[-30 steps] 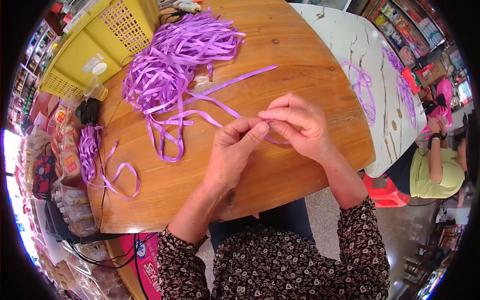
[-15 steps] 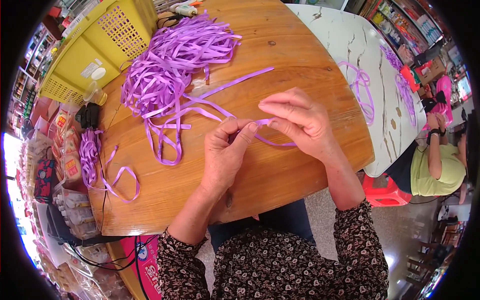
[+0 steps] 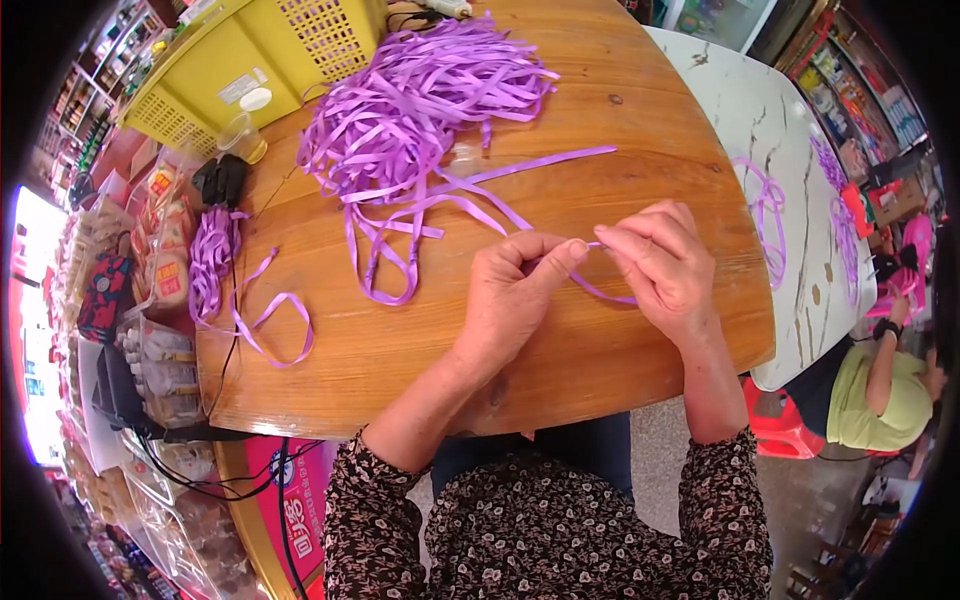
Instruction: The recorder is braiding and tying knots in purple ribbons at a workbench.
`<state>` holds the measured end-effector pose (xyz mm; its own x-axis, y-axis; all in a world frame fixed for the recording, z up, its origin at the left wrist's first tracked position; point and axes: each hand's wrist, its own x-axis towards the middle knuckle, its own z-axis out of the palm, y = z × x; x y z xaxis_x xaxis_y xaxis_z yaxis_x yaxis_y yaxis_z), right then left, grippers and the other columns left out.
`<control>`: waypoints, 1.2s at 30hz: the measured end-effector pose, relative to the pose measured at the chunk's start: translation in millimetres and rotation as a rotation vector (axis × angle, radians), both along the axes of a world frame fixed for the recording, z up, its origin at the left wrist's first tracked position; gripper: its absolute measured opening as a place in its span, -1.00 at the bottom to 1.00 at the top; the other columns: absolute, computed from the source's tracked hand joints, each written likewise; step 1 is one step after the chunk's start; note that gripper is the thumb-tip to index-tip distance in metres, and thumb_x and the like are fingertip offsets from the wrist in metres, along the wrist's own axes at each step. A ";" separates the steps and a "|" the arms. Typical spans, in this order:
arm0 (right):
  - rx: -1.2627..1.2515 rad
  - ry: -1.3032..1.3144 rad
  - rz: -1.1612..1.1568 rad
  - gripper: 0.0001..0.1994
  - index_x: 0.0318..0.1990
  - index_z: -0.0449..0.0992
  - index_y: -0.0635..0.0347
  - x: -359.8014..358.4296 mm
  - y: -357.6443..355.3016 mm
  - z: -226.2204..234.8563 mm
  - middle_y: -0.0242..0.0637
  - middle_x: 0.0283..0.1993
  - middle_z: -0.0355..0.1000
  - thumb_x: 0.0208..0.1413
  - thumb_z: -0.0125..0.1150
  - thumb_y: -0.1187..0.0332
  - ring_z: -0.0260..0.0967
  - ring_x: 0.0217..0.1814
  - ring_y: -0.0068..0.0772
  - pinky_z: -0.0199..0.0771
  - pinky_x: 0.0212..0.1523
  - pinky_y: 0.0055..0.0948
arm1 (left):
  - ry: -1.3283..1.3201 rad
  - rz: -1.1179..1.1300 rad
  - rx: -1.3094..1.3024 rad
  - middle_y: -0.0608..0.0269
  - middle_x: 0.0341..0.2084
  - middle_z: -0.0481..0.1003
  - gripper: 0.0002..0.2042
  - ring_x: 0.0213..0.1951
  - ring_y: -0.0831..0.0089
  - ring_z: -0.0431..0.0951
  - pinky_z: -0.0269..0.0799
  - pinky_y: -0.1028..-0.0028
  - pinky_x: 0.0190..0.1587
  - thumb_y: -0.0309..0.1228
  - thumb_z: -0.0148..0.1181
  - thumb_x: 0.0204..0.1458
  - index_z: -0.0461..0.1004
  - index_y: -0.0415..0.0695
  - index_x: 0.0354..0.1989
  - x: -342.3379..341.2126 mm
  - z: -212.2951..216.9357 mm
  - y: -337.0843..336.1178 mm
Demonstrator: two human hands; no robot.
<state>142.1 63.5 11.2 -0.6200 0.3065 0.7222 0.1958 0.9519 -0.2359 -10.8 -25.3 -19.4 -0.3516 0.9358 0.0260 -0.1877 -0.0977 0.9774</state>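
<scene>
My left hand [image 3: 520, 285] is closed, thumb and forefinger pinching a flat purple ribbon [image 3: 605, 293]. My right hand [image 3: 668, 268] pinches a short stretch of the same ribbon just to the right, so a bit of it spans the gap between my fingertips. Below, the ribbon loops from one hand to the other above the wooden table [image 3: 420, 375]. Past my left hand, strands run up to a big tangled heap of purple ribbon [image 3: 410, 110]. My fingers hide how the ribbon lies inside the pinch.
Behind the heap stands a yellow plastic crate [image 3: 270, 60], with a clear cup [image 3: 243, 140] beside it. A smaller ribbon bundle [image 3: 212, 255] lies at the left edge. To the right, a white marbled table [image 3: 760, 100] holds more ribbon; a person in a yellow-green shirt [image 3: 880, 395] sits by it.
My right fingers have closed onto the ribbon, having been more spread before. The whole view has shifted, so the table and heap appear farther right and slightly higher.
</scene>
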 end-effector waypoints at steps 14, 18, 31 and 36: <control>-0.415 -0.059 0.057 -0.72 -0.17 0.56 0.23 -1.8 -1.9 -8.3 -0.30 -0.34 0.43 -0.11 0.23 0.63 0.35 -0.30 -0.41 0.34 -0.35 -0.51 | 0.068 0.009 0.066 0.39 -0.55 0.45 -0.92 -0.50 0.72 0.35 0.27 0.65 -0.48 -0.51 0.22 -0.01 0.55 -0.28 -0.40 -2.6 2.0 -2.0; -0.328 -0.057 0.086 -0.70 -0.17 0.56 0.22 -4.8 -2.4 -8.5 -0.33 -0.38 0.41 -0.13 0.23 0.64 0.33 -0.33 -0.40 0.33 -0.38 -0.52 | 0.066 0.029 0.061 0.40 -0.57 0.45 -0.91 -0.50 0.73 0.35 0.27 0.65 -0.48 -0.50 0.22 0.00 0.55 -0.28 -0.41 -4.0 0.4 -1.5; -0.147 -0.057 0.009 -0.77 -0.28 0.57 0.18 -4.9 -4.1 -8.0 -0.34 -0.43 0.35 -0.17 0.25 0.61 0.27 -0.39 -0.35 0.26 -0.42 -0.47 | 0.153 0.072 0.055 0.40 -0.63 0.39 -0.92 -0.54 0.70 0.28 0.21 0.63 -0.49 -0.49 0.25 -0.03 0.56 -0.26 -0.43 -6.8 -5.0 2.3; -0.415 -0.096 0.100 -0.83 -0.32 0.56 0.21 3.8 -2.3 -1.7 -0.37 -0.41 0.36 -0.13 0.24 0.61 0.27 -0.39 -0.44 0.22 -0.45 -0.54 | 0.191 0.050 0.059 0.43 -0.63 0.37 -0.95 -0.52 0.69 0.29 0.22 0.64 -0.45 -0.52 0.26 -0.04 0.56 -0.24 -0.45 -8.8 -2.1 2.5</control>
